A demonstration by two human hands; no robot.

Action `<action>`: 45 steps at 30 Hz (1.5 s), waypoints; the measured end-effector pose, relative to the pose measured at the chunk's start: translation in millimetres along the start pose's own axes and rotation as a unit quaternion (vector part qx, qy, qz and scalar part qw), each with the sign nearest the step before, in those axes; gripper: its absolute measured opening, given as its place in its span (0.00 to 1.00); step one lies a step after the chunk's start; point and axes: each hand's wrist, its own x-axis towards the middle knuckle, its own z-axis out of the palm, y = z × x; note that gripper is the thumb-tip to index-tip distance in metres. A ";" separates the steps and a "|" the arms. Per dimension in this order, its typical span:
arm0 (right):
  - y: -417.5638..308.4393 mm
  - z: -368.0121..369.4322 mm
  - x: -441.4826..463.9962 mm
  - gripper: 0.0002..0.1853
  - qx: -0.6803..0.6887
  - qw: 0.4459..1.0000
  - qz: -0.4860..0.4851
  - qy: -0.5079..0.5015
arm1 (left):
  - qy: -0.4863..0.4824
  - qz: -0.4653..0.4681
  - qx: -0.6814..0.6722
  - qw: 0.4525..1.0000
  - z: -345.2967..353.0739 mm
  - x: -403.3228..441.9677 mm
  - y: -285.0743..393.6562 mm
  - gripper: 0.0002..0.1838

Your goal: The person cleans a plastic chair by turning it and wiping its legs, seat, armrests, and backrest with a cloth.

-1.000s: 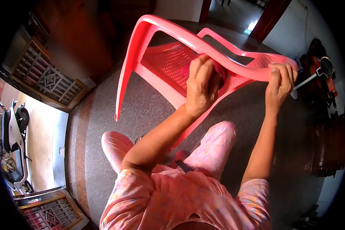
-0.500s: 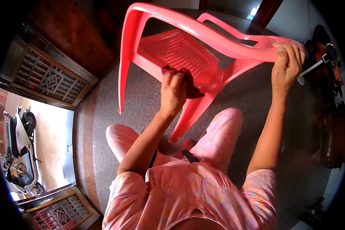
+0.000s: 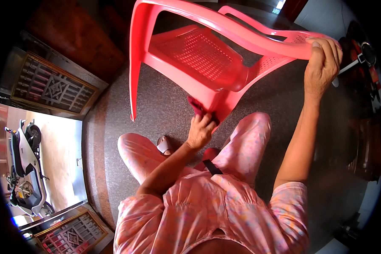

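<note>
Tilted pink chair [image 3: 207, 59], crimson cloth [image 3: 194, 103] near one leg

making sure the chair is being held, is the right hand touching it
Touching. The head view shows the right hand curled over the edge of the pink chair, with no gap between them.

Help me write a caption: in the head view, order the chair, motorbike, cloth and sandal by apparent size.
1. Chair
2. Motorbike
3. Cloth and sandal: unranked; both look small, and the left hand partly hides the cloth.
</note>
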 end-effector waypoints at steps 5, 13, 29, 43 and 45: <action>2.8 1.4 -0.5 0.07 0.005 1.000 -0.004 -0.002 | -0.066 0.051 0.005 0.996 23.9 -68.0 -17.1 0.11; 6.6 2.9 -1.8 0.07 -0.006 1.000 -0.011 0.021 | 0.050 -0.003 -0.108 0.993 -41.3 1.5 -3.7 0.12; 17.5 6.7 -7.9 0.08 0.000 1.000 0.015 0.022 | -0.027 0.009 -0.039 0.999 13.2 -40.0 -14.5 0.10; 2.0 2.4 -1.8 0.10 -0.032 0.999 0.038 0.007 | -0.073 0.025 -0.126 0.989 -32.6 9.4 19.0 0.09; -1.4 2.5 -0.9 0.10 -0.028 0.999 0.033 0.008 | 0.021 0.046 -0.127 0.991 -33.5 47.1 27.5 0.13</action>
